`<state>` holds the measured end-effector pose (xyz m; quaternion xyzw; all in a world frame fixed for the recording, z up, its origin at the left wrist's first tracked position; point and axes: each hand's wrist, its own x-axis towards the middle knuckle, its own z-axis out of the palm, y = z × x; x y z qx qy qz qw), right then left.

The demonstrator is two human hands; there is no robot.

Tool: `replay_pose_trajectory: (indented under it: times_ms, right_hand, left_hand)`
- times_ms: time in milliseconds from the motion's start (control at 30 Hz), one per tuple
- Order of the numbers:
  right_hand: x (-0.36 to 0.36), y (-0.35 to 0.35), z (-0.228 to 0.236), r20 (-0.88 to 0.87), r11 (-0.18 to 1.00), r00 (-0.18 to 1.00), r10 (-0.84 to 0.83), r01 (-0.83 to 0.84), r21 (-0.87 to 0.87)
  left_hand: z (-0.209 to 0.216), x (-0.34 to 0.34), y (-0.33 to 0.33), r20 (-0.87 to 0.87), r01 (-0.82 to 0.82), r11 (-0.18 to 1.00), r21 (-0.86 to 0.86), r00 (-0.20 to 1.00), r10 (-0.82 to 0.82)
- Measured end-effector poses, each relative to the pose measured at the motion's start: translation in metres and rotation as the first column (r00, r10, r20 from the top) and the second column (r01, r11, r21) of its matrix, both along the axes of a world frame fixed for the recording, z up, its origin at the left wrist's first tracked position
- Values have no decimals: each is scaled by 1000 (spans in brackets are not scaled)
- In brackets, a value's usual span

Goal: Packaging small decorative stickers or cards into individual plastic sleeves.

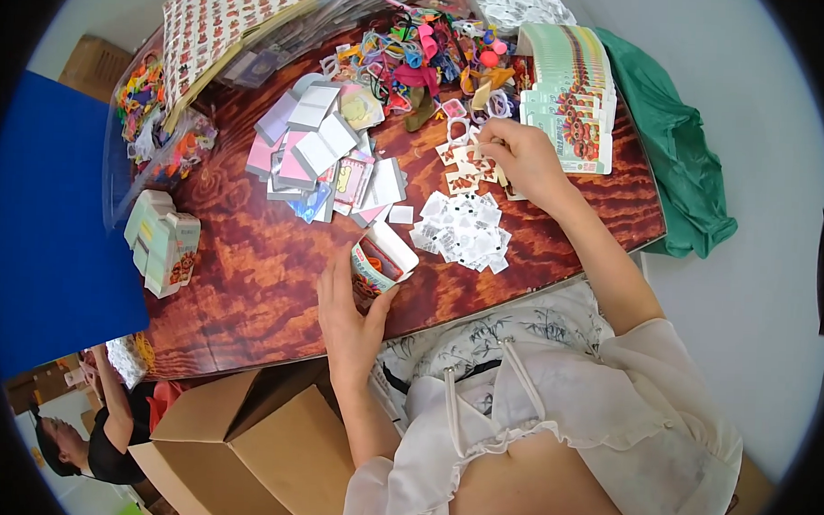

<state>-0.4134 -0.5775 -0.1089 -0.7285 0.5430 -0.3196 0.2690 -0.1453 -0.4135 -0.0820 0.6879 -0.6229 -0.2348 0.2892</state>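
Note:
My left hand (pixel 349 301) is closed around a small printed carton (pixel 375 273). Its top is open, with a white flap raised, and something reddish shows inside. Over the right half of the table, my right hand (pixel 527 163) pinches at a little pile of small brown-and-cream patterned cards (pixel 464 181). What lies between its fingertips is too small to make out. Just nearer than that pile is a heap of small white printed slips (pixel 463 230). Left of it spreads a pile of small pastel and grey flat packs (pixel 318 154).
A fanned row of flat green cartons (pixel 576 104) lies at the right edge beside a green bag (pixel 674 149). Colourful hair ties (pixel 419 62) heap at the back. More cartons (pixel 163 240) stand left. A cardboard box (pixel 242 447) sits below the table edge, near another person (pixel 106 428).

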Motion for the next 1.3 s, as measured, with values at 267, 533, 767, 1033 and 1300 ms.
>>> replay_pose_trajectory:
  times_ms: [267, 533, 767, 1033, 1300]
  right_hand:
    - [32, 13, 2, 129, 895, 906, 402, -419, 152]
    - [57, 24, -6, -235, 906, 875, 424, -409, 112]
    - [44, 6, -9, 173, 899, 951, 257, -301, 317]
    - [33, -3, -3, 546, 726, 837, 40, -400, 559]
    - [31, 2, 1, 580, 679, 814, -16, -417, 604]
  left_hand:
    - [3, 5, 4, 70, -19, 999, -35, 997, 22]
    - [-1, 8, 5, 66, -22, 1000, -19, 998, 23]
    - [2, 10, 6, 25, -44, 999, 2, 999, 44]
    - [2, 10, 4, 12, -40, 999, 5, 999, 40]
    - [4, -1, 0, -43, -33, 999, 9, 999, 33]
